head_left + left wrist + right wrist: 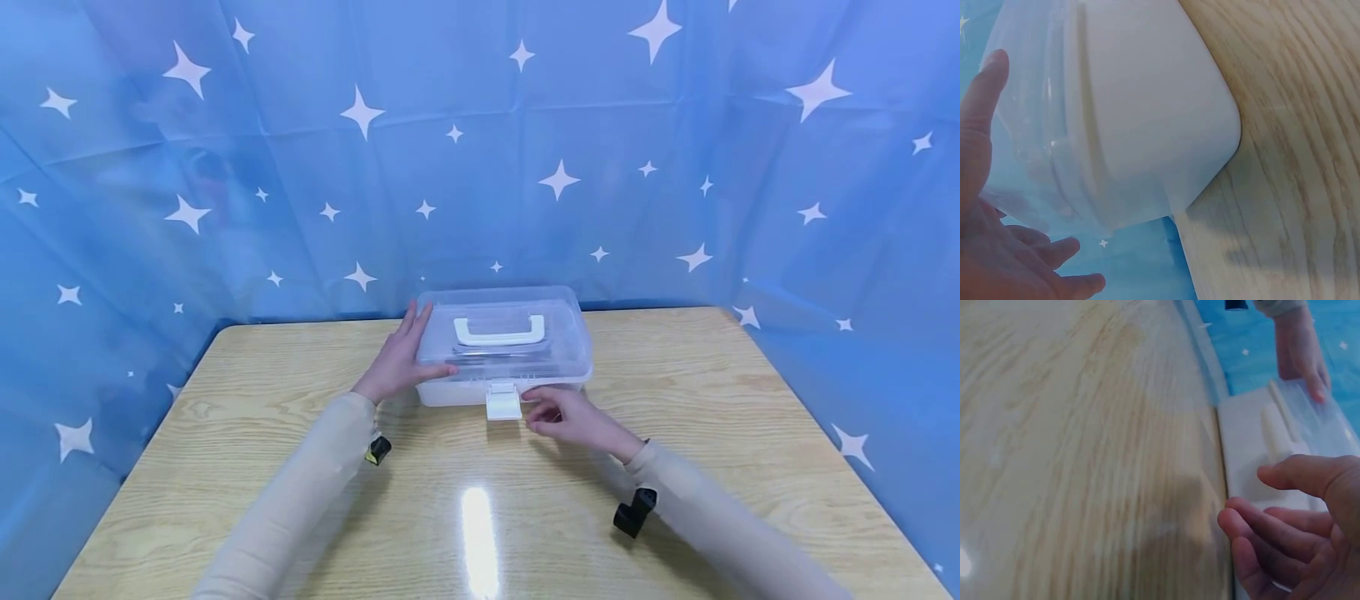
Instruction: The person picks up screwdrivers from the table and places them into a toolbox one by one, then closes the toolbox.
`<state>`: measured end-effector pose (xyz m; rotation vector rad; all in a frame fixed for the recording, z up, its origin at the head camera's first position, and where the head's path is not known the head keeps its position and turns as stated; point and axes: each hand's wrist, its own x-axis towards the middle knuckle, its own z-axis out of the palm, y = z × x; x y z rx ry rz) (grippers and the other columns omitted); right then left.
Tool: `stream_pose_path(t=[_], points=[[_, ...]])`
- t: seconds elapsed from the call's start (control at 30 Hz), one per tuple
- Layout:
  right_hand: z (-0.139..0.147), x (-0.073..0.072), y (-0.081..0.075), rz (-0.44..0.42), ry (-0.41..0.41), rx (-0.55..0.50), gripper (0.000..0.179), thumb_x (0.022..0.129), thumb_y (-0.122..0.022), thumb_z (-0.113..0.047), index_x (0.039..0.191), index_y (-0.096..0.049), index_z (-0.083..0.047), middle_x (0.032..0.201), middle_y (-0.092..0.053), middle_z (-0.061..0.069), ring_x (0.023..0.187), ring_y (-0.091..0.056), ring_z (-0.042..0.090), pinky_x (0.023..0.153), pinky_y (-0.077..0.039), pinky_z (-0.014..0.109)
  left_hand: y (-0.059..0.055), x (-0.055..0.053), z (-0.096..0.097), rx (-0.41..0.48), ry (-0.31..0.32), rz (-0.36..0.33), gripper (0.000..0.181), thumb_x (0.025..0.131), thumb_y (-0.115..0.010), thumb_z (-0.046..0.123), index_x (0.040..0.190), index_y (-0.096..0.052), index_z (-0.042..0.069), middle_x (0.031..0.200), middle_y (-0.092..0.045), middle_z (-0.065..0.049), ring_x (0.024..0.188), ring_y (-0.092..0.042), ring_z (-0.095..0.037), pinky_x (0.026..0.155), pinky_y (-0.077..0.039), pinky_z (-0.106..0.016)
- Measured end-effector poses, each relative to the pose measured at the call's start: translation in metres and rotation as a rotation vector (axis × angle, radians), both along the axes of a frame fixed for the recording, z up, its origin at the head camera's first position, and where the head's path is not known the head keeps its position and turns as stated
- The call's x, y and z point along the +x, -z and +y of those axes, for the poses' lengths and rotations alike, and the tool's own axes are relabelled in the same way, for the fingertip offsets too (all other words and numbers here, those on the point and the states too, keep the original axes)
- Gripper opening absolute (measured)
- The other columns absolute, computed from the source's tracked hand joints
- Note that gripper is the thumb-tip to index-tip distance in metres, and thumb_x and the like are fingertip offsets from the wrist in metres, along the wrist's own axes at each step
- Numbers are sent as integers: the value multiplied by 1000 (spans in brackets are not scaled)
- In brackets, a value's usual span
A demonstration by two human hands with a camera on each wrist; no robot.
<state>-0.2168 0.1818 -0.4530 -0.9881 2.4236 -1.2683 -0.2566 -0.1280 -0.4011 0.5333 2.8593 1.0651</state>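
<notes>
A clear-lidded plastic storage box (564,350) with a white base (1154,94) sits at the far middle of the table, its lid down. The white latch (503,404) on its front sticks outward, swung away from the lid. My left hand (397,360) rests at the box's left front corner, fingers spread and thumb over the lid's front edge. Just right of the latch is my right hand (568,417), its fingers loosely bent at the box front with nothing between them. The right wrist view shows that hand's thumb close to the latch (1275,431).
A white carry handle (498,339) lies on the lid. The wooden table (300,392) ends just behind the box, against a blue curtain (465,225) with white stars. Small black devices (634,512) hang at both wrists.
</notes>
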Motion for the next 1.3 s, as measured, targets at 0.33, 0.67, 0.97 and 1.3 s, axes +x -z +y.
stream_pose_path(t=[0.33, 0.67, 0.97, 1.3], points=[[-15, 1, 0, 42, 80, -29, 25, 87, -67, -2, 109, -63, 10, 86, -71, 9, 79, -65, 17, 71, -52, 27, 5, -2, -1, 69, 9, -20, 112, 79, -79, 43, 157, -2, 17, 159, 14, -10, 143, -9, -37, 110, -23, -53], [-25, 4, -15, -91, 258, -124, 38, 103, -50, -26, 88, -66, 6, 72, -66, 6, 69, -63, 21, 67, -54, 36, 3, -1, -2, 169, 4, -53, 96, 92, -58, 53, 156, 2, 14, 159, 13, -8, 145, 2, -31, 113, -11, -53], [-37, 9, -30, -142, 404, -140, 52, 103, -48, -35, 73, -66, 3, 63, -65, 13, 62, -65, 33, 63, -54, 48, 1, 0, -1, 220, -6, -88, 95, 96, -56, 47, 154, 9, 11, 160, 5, -11, 145, 0, -25, 115, -9, -45], [-40, 5, -20, -132, 419, -56, 61, 103, -42, -45, 78, -67, 5, 65, -68, 6, 62, -68, 27, 63, -55, 40, 2, -2, -2, 189, -13, -93, 97, 94, -58, 49, 155, 9, 11, 160, 4, -8, 145, -3, -25, 115, -11, -44]])
